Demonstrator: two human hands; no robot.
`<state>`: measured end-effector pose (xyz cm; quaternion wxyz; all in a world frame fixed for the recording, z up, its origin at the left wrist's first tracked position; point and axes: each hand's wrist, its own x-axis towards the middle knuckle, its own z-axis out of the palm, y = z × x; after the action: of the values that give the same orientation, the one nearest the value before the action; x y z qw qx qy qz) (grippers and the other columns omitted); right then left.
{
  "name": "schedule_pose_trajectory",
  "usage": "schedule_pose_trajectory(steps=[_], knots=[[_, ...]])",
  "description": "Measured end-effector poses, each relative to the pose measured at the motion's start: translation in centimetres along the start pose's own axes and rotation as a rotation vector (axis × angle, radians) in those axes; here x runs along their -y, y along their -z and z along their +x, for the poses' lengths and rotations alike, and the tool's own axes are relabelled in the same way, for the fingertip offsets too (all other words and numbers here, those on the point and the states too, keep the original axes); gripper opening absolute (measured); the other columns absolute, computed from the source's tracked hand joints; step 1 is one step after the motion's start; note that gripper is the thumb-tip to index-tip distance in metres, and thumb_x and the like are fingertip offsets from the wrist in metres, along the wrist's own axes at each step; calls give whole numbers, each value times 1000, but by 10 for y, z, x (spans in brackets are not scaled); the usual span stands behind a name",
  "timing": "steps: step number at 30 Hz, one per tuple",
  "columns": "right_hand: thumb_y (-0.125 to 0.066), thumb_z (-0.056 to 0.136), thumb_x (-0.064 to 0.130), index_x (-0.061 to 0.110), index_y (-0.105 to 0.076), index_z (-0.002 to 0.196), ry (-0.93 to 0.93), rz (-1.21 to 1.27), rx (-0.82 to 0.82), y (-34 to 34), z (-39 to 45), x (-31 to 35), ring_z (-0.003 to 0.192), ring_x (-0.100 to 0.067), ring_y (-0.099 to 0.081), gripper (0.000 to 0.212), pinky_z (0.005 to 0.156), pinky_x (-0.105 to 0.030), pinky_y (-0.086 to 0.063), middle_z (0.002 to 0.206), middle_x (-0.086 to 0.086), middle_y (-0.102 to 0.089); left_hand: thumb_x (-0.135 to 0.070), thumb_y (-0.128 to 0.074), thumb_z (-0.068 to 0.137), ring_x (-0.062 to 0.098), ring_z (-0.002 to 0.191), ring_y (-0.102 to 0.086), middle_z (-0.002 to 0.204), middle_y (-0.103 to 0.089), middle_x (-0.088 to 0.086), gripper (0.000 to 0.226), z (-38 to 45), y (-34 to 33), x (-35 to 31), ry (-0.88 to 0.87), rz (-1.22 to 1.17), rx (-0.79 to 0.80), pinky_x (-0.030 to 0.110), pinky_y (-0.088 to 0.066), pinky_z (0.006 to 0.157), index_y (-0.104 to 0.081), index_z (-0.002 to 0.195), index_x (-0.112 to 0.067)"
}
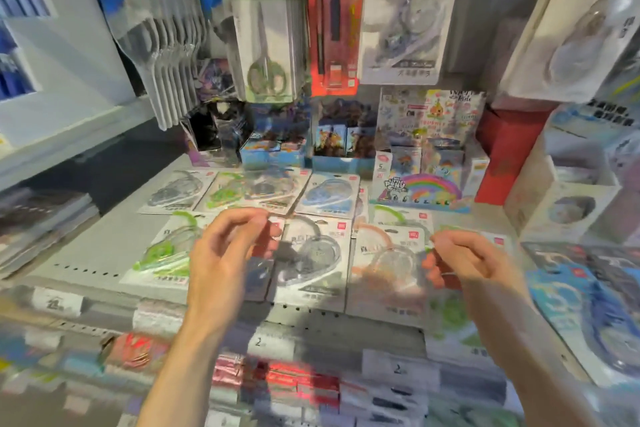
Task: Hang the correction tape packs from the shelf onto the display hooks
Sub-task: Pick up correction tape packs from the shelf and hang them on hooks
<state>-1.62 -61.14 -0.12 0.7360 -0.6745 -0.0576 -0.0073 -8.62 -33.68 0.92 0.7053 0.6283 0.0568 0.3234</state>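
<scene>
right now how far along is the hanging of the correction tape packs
Done: at least one grey correction tape pack hangs on a hook above. In hand: nothing clearly; the left hand and right hand are over the packs with fingers curled, but blur hides any grip. Left: many packs on the shelf, among them a green pack and an orange pack.

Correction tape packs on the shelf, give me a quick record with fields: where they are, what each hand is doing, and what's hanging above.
packs: correction tape packs lie flat in rows on the grey shelf; green pack, grey pack, orange pack in the front row
left hand: left hand over the front row, fingers curled; grip blurred
right hand: right hand over the packs at the right, fingers curled; grip blurred
hanging above: scissors pack, red pen pack, hung tape pack
image: motion blur
</scene>
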Motion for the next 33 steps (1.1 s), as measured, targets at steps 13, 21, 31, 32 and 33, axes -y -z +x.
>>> schedule_pose_trajectory(steps=[13, 21, 31, 32, 33], knots=[[-62, 99, 7, 11, -71, 93, 57, -24, -156, -195, -19, -16, 57, -12, -65, 12, 57, -18, -55, 69, -5, -74, -30, -69, 77, 10, 68, -70, 74, -76, -3, 11, 123, 187, 10, 91, 57, 114, 18, -55, 61, -79, 79, -30], [-64, 100, 12, 9, -71, 97, 42, -132, -29, -285, 14, -24, 62, -12, -67, 9, 63, -18, -56, 74, -6, -76, -33, -67, 79, 6, 67, -68, 81, -76, -1, 14, 197, 242, 27, 92, 294, 199, 18, -56, 61, -76, 86, -25], [-64, 100, 9, 12, -72, 101, -36, -449, 299, -347, 81, -37, 81, -18, -67, 9, 74, -28, -57, 104, -30, -69, -48, -83, 80, 20, 108, -58, 119, -56, 3, 60, 268, 218, 84, 122, 982, 458, 27, -46, 91, -64, 129, -18], [-63, 101, 7, 12, -72, 101, -43, -455, 308, -348, 83, -38, 79, -12, -68, 10, 70, -22, -57, 105, -30, -69, -52, -84, 77, 23, 114, -57, 120, -55, 2, 65, 269, 218, 85, 104, 1008, 483, 30, -46, 97, -65, 129, -18], [-62, 101, 6, 11, -72, 101, -54, -459, 315, -350, 85, -40, 78, -9, -69, 11, 69, -20, -57, 107, -30, -70, -54, -86, 74, 25, 115, -57, 114, -54, 0, 66, 270, 218, 85, 75, 1022, 501, 33, -47, 99, -67, 126, -18]])
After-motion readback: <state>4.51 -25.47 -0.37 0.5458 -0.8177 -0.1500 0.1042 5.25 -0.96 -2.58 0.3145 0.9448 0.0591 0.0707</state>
